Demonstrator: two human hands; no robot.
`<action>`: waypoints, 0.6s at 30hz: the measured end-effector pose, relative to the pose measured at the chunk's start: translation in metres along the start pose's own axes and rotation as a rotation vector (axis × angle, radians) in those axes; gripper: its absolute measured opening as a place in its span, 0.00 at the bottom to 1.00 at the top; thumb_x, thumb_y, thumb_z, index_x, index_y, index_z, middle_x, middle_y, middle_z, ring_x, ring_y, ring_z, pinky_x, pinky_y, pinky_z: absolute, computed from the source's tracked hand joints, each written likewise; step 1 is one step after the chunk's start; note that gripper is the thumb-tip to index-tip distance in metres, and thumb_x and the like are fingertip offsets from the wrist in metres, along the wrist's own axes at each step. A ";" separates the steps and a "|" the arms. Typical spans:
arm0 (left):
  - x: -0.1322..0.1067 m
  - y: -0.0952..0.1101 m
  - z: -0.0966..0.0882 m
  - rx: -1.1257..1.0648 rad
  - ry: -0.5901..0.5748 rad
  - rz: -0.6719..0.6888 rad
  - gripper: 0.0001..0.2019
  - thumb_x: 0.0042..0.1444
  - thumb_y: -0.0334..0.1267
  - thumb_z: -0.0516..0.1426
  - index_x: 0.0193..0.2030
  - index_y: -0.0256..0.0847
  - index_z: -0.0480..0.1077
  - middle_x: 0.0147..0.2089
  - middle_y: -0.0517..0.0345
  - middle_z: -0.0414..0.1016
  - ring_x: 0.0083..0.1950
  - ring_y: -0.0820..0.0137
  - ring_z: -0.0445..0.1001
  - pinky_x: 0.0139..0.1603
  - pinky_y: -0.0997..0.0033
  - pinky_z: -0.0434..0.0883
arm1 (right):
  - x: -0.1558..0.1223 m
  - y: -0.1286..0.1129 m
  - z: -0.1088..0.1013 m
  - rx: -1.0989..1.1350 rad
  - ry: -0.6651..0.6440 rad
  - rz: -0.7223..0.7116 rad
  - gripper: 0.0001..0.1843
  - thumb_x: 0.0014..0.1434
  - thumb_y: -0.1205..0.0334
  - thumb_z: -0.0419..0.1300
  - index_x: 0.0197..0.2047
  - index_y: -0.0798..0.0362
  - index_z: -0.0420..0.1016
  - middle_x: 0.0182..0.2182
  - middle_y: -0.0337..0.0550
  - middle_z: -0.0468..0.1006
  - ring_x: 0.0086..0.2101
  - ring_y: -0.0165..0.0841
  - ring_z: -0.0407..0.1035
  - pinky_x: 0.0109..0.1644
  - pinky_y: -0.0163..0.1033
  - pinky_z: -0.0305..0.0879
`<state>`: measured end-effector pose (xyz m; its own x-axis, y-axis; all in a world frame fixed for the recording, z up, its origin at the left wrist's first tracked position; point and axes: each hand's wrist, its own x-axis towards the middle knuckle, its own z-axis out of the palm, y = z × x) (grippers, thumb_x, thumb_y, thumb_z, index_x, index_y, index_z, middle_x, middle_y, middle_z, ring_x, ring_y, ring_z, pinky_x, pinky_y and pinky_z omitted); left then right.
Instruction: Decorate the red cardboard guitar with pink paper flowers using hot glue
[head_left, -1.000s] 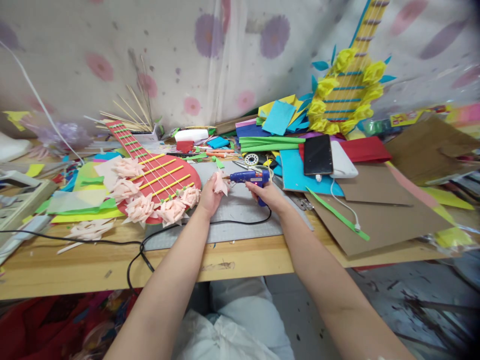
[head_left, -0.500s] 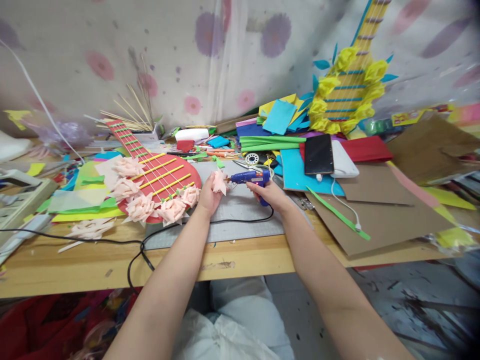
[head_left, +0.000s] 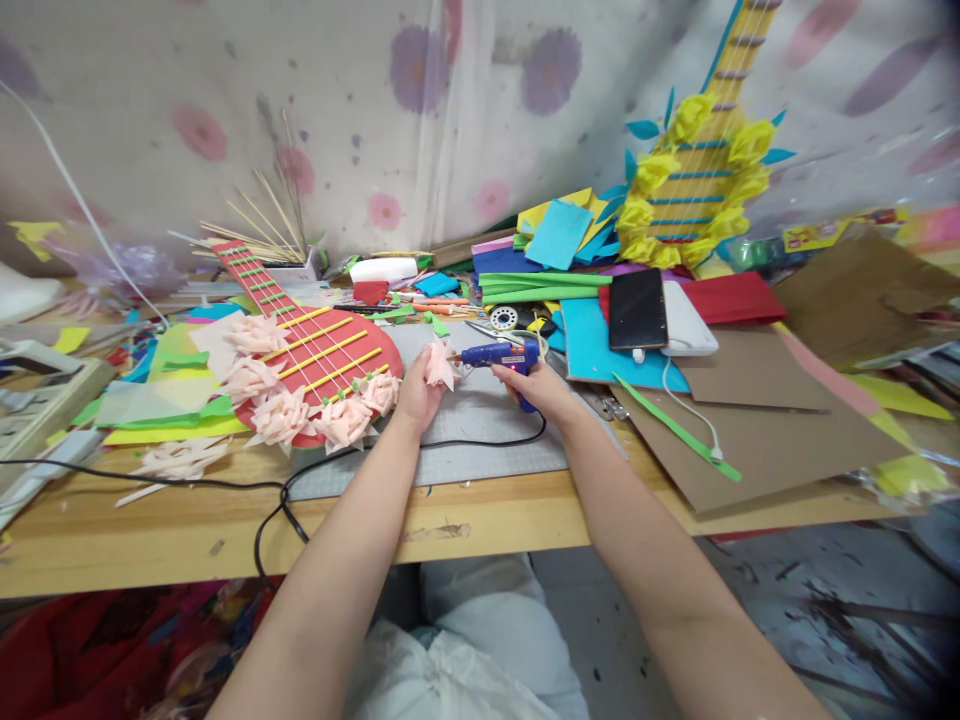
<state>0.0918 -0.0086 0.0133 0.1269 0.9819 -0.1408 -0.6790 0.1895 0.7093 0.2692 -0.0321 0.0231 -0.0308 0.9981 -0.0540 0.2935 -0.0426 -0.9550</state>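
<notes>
A pale pink paper flower (head_left: 441,367) is held in my left hand (head_left: 418,393), whose fingers are closed round it. My right hand (head_left: 534,385) grips a blue hot glue gun (head_left: 495,354) with its small red light showing. The gun's nozzle points left and is at the flower; whether it touches cannot be made out. Just left of my hands lies a red paper guitar (head_left: 341,345) with yellow and green strips and strings. Several pink paper flowers (head_left: 281,412) line its lower edge. Beneath my hands is a grey cutting mat (head_left: 487,455).
The black cord (head_left: 225,484) runs left across the wooden table (head_left: 487,520). Scissors (head_left: 487,330), a phone (head_left: 637,310) and a white power bank (head_left: 686,320) lie to the right, with brown cardboard (head_left: 765,440). A yellow paper guitar (head_left: 690,190) leans at the back.
Hardly anything differs. The flower and the glue gun stay at almost the same spot, with only a very slight shift of the hands.
</notes>
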 end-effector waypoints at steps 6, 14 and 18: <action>-0.001 -0.001 0.002 0.035 -0.015 0.003 0.11 0.55 0.42 0.53 0.39 0.36 0.70 0.30 0.57 0.73 0.30 0.74 0.72 0.28 0.76 0.69 | 0.001 -0.001 -0.001 0.009 0.041 0.006 0.22 0.45 0.42 0.61 0.20 0.52 0.62 0.15 0.35 0.64 0.17 0.25 0.57 0.22 0.33 0.55; 0.000 0.000 0.000 0.011 0.021 0.008 0.13 0.57 0.43 0.51 0.41 0.36 0.70 0.35 0.55 0.75 0.30 0.75 0.72 0.28 0.76 0.69 | 0.001 0.003 -0.005 0.003 -0.054 -0.033 0.23 0.46 0.41 0.60 0.20 0.52 0.62 0.14 0.34 0.63 0.18 0.25 0.56 0.23 0.33 0.54; -0.002 0.001 0.002 0.012 0.003 0.014 0.14 0.57 0.43 0.51 0.40 0.35 0.70 0.34 0.55 0.75 0.30 0.74 0.72 0.27 0.76 0.69 | -0.001 0.000 -0.004 -0.014 -0.058 -0.032 0.22 0.46 0.42 0.61 0.20 0.53 0.63 0.14 0.34 0.64 0.17 0.24 0.57 0.23 0.33 0.53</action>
<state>0.0923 -0.0103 0.0163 0.1155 0.9844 -0.1324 -0.6718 0.1756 0.7197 0.2730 -0.0333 0.0242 -0.0956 0.9946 -0.0410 0.3047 -0.0100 -0.9524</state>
